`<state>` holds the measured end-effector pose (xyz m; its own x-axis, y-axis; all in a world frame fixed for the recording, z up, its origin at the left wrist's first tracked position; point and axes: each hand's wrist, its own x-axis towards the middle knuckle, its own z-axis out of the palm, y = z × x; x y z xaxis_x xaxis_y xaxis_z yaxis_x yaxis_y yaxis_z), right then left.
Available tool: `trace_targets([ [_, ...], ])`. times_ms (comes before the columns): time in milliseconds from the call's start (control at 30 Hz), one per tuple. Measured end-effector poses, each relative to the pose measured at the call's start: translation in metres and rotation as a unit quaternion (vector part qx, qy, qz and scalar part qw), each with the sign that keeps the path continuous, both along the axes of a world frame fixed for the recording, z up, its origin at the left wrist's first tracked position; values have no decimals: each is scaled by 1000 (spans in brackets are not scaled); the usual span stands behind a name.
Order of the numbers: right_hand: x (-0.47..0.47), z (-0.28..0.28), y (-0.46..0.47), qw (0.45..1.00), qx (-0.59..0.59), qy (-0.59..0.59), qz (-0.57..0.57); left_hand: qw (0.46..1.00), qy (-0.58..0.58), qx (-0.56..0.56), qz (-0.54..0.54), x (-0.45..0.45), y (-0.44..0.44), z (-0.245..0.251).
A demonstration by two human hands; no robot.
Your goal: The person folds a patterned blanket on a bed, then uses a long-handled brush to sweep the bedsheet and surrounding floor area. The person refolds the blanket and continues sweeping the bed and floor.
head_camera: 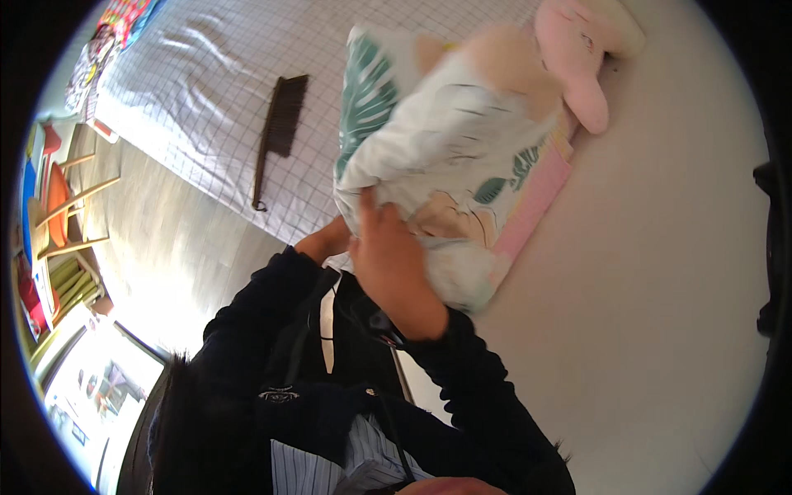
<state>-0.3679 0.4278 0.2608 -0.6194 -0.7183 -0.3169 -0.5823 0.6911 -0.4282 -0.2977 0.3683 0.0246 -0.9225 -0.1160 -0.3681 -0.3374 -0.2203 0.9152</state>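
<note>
A white pillow [433, 148] printed with green leaves and a tan figure lies bent near the bed's wall side; its upper part is blurred. My right hand [393, 266] grips its near edge, with the fingers over the fabric. My left hand [328, 240] reaches behind the same edge near the left corner, so its fingers are hidden. Left of the pillow, a bed brush [281, 124] with dark bristles and a long handle rests on the checked bed sheet [210, 142].
A pink plush toy [572, 55] sits by the pale wall [649, 247] on the right. Pink fabric [535, 210] shows beside the pillow. Beyond the bed's left edge are the wooden floor [204, 238], an orange chair [59, 204] with wooden legs, and a bright window [105, 377].
</note>
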Motion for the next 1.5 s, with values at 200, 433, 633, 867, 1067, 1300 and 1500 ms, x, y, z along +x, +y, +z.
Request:
trace_targets([
  [200,97,-137,18,686,72,-724,13,890,-254,312,215,133,-103,-115],
  [433,10,-217,161,850,-179,43,-493,912,-127,-351,172,105,-24,-70],
  [633,-38,-218,236,604,-165,-245,-740,879,56,-472,23,86,19,-35],
  [867,-5,-248,326,735,-207,-124,-633,889,162,-410,-127,110,28,-25],
  [1067,-37,-259,318,846,-162,-56,-504,888,42,-456,30,23,-10,-33],
  [1300,-22,-245,268,718,-98,-296,-622,712,104,-685,114,-197,-90,-63],
  [1500,9,-276,296,746,-265,-116,-601,754,-170,-632,-53,-279,-156,-50],
])
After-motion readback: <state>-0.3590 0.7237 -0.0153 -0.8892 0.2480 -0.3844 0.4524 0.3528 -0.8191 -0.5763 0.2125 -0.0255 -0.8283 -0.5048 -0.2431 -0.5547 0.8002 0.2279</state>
